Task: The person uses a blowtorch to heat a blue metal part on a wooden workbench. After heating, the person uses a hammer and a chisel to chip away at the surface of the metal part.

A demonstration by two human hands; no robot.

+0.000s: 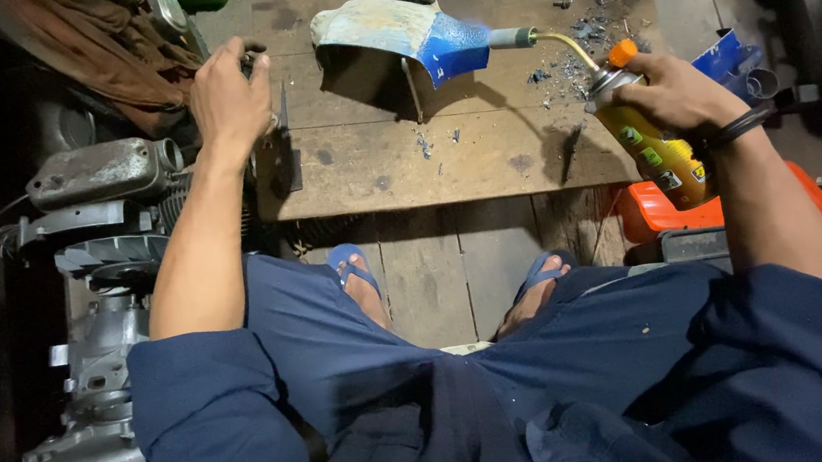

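yellow torch can point(660, 152) in right hand point(669, 91), nozzle pointing left.

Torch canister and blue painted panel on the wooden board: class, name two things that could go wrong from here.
1. The right hand aims the torch canister nozzle right at the blue panel, which lies on a wooden board; heat could scorch the wood or the paint flakes.
2. The left hand rests at the board's edge, near a brown cloth that might catch.
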